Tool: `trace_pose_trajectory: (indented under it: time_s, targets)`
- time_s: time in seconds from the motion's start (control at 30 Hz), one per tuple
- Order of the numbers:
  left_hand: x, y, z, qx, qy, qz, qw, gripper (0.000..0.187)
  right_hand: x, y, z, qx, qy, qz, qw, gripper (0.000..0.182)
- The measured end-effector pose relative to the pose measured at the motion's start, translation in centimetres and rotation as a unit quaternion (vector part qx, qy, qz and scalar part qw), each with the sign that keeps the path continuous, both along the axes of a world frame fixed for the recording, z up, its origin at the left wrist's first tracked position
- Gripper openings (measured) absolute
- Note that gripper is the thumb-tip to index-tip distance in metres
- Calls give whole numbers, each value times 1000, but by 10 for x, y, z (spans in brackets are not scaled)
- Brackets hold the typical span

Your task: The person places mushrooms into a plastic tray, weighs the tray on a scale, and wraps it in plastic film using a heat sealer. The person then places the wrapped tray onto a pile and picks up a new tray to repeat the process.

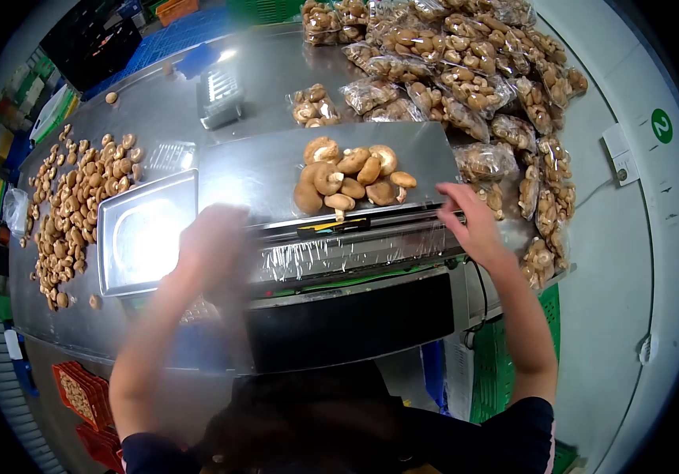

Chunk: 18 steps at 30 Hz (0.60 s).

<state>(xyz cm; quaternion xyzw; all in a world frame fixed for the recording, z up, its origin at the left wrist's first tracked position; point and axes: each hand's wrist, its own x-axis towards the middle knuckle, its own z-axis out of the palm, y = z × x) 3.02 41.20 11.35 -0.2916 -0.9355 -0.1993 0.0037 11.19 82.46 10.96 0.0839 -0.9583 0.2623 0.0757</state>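
My left hand (214,237) is blurred; I cannot tell whether its fingers grip anything. Rightward from it, loose mushrooms (353,187) lie on the metal plate (254,162), their heap longest side to side, nearer my right hand (475,225), whose fingers curve loosely apart, visibly holding nothing.

Mushrooms (353,188) on platform (248,174), tray (147,237) left

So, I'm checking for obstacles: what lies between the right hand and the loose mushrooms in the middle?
In the head view, only a bare strip of metal plate shows between the right hand and those mushrooms.
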Motion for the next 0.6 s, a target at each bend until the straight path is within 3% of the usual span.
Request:
trace_pose_trajectory:
  time_s: [0.07,0.1,0.13,0.17,0.23,0.27,0.33,0.43,0.47,0.5,0.57,0.6]
  targets:
    - [10,-14,12,-120,22,-82,989,40,14,20,3,167,40,73,982,39]
    - [10,-19,7,-86,64,-127,986,42,11,21,2,189,26,100,976,42]
    - [13,-21,5,-53,103,-173,978,43,8,20,1,210,9,126,969,45]
    - [13,-15,3,-100,74,-180,976,42,4,19,1,233,-5,151,961,49]
    - [12,22,26,-191,20,-194,962,40,-1,11,-4,157,-5,168,973,39]
    - [8,16,9,-128,77,-232,961,32,-1,11,-17,107,10,173,979,36]
    - [20,9,-2,-44,24,-165,985,23,3,14,-33,8,71,165,984,24]
    - [44,-24,-1,147,-92,-105,979,12,40,17,4,-202,-192,24,960,23]
    - [51,-47,-13,151,-147,-78,974,8,46,16,21,-182,-142,41,972,21]
    - [50,-46,5,256,-165,-69,950,8,47,15,39,-161,-89,59,981,19]
    - [47,-45,41,457,-185,-76,867,13,34,13,73,-267,38,68,960,19]
    - [31,-41,61,455,-77,-69,884,12,19,16,86,-249,119,63,959,20]
